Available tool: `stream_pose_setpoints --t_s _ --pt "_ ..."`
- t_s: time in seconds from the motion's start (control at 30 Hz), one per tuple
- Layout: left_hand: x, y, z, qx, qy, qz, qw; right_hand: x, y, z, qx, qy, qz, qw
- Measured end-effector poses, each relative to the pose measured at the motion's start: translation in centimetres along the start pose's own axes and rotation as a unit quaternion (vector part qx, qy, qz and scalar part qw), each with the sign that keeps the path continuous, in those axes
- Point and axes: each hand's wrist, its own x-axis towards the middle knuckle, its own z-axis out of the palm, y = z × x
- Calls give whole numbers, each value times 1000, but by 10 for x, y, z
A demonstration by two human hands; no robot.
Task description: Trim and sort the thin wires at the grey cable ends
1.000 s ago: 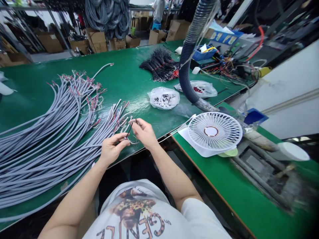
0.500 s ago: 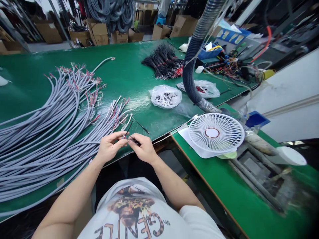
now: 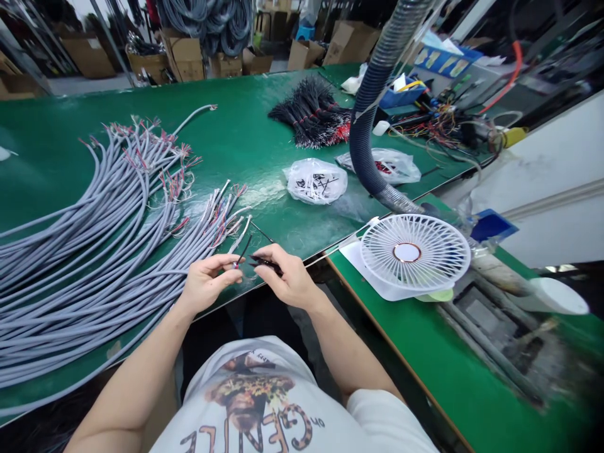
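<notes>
My left hand (image 3: 206,283) pinches the stripped end of a grey cable (image 3: 238,248) at the near edge of the green table (image 3: 245,145). My right hand (image 3: 289,277) is closed on a thin black tube (image 3: 264,262), held close to the cable's bared wires. Both hands hover just above the table edge, a few centimetres apart. A large fan of grey cables (image 3: 85,251) with red and white wire ends spreads to the left of my hands.
A clear bag of small black parts (image 3: 316,181) lies beyond my hands, a second bag (image 3: 391,165) behind a ribbed grey hose (image 3: 365,126). A bundle of black wires (image 3: 311,113) lies further back. A white fan (image 3: 414,253) sits on the right bench.
My right hand dropped from above the cable end towards the table edge, then drew slightly right with the black tube. The left hand stayed on the cable end.
</notes>
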Motion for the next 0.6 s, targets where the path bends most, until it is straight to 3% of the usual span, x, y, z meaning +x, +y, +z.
stream_pose_setpoints --t_s 0.17,0.43,0.6 --pt "-2 -1 -3 -24 -19 -10 999 5 5 9 -49 -12 -62 997" --pt "-4 -4 -8 -36 -45 -25 998 13 2 6 -83 -30 -157 984" --pt "-5 -1 -10 -28 -85 -46 995 19 5 -1 -90 -86 -182 975"
